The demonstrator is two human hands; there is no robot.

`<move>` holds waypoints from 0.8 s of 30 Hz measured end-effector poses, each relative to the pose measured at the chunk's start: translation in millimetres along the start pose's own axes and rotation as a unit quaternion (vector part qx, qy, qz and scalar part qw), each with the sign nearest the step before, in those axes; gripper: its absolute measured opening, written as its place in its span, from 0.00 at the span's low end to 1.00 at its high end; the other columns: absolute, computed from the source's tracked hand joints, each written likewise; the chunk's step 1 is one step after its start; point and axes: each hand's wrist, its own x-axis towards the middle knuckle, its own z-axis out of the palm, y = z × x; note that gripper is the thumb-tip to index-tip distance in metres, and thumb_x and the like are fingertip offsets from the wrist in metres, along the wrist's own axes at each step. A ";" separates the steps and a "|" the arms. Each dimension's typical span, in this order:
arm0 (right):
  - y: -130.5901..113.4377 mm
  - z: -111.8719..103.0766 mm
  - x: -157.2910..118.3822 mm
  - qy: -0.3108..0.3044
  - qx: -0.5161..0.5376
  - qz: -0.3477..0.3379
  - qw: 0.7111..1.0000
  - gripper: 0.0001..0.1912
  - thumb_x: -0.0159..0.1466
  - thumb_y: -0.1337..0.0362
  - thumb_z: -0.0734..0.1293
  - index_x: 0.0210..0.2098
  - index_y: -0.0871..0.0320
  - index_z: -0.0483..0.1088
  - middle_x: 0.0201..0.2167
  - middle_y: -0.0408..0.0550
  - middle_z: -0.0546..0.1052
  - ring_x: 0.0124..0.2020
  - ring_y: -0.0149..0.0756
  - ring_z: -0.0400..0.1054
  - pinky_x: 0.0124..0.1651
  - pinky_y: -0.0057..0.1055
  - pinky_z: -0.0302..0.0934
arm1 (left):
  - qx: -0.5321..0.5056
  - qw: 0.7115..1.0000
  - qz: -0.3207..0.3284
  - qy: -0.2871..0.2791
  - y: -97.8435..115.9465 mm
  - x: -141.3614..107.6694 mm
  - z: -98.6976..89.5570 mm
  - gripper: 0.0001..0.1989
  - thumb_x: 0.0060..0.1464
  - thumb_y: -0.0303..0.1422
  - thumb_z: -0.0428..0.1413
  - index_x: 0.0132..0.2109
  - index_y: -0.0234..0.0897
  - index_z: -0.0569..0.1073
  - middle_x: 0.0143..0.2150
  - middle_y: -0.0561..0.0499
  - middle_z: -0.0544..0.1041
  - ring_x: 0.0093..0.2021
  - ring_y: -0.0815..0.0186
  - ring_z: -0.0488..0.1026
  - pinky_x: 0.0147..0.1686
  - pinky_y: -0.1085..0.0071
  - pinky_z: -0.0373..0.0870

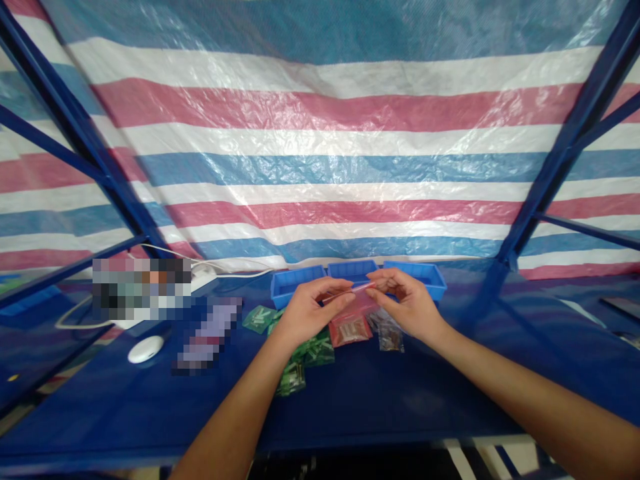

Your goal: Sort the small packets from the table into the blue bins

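Observation:
Between my two hands a pink plastic bag (361, 304) is stretched by its upper edge. My left hand (316, 308) pinches its left side, and my right hand (404, 300) pinches the right side. Just below lies a red bag (350, 331) with small pale pieces inside; whether it is part of the held bag I cannot tell. Several green bags (317, 348) of small parts lie beside and partly behind my left hand. A clear bag (391, 337) with brownish contents lies below my right hand.
Three blue bins, left (295, 280), middle (353, 270) and right (425, 277), line the back of the blue table (400, 407). A white round object (146, 349) and a blurred purple item (213, 331) lie left, near white cables (75, 327). Blue frame posts (550, 153) flank a striped sheet.

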 end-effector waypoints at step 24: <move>2.6 4.3 0.1 -0.004 0.024 0.033 0.999 0.17 0.61 0.54 0.75 0.46 0.53 0.75 0.40 0.47 0.81 0.40 0.41 0.76 0.48 0.39 0.71 | 0.004 0.999 0.001 0.036 -13.4 1.9 1.4 0.15 0.62 0.43 0.59 0.45 0.37 0.83 0.45 0.46 0.83 0.45 0.58 0.78 0.42 0.69 0.73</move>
